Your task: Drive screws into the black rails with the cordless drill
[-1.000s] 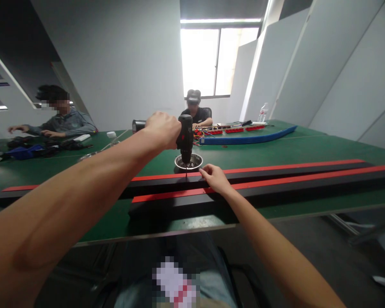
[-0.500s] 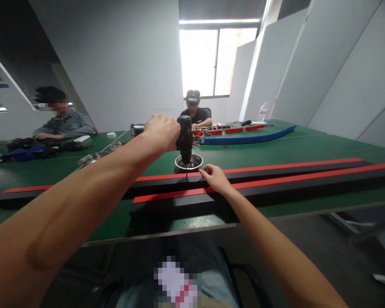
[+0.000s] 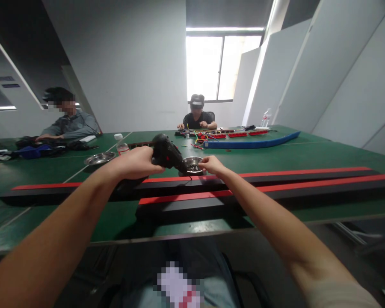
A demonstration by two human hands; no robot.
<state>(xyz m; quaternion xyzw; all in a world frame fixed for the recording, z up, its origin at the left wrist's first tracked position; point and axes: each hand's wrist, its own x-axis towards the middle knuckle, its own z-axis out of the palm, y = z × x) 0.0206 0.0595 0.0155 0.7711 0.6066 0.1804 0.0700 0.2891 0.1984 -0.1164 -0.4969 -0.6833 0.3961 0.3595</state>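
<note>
My left hand (image 3: pixel 139 161) is wrapped round the handle of a black power drill (image 3: pixel 167 153), which tilts with its bit pointing down and right, near the red top of the rear black bar (image 3: pixel 167 179). Just behind that bar is a small metal bowl (image 3: pixel 192 159) with small pieces in it. At the bowl's right rim my right hand (image 3: pixel 211 164) has its fingers pinched together; what they hold, if anything, is too small to name. A second red-topped black bar (image 3: pixel 186 205) lies nearer the table's front edge.
A metal dish (image 3: pixel 100 158) and a bottle (image 3: pixel 122 147) stand left on the green table (image 3: pixel 115 222). Beyond lie a long blue bar (image 3: pixel 250 143), red parts with wires (image 3: pixel 216 136) and another bottle (image 3: pixel 266 118). Two people (image 3: pixel 199 117) (image 3: pixel 69 122) sit across and at the left.
The drill has gone from upright over the rear bar to tilted, with my left hand lower and further left. My right hand has moved up to the bowl's rim. The view has shifted slightly.
</note>
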